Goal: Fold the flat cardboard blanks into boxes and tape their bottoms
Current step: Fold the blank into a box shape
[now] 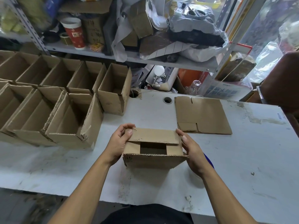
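Note:
A small cardboard box stands on the white table in front of me, bottom side up. Its two short flaps lie folded in, and the far long flap is tipped down over them, leaving a dark gap. My left hand grips the box's left side, thumb on the far flap's corner. My right hand presses along the right side, fingers straight, fingertips at the flap's right corner. A flat cardboard blank lies beyond the box to the right.
Several folded open boxes stand in rows on the left half of the table. A blue-edged object peeks out behind my right wrist. A cluttered shelf runs behind the table, which has two cable holes.

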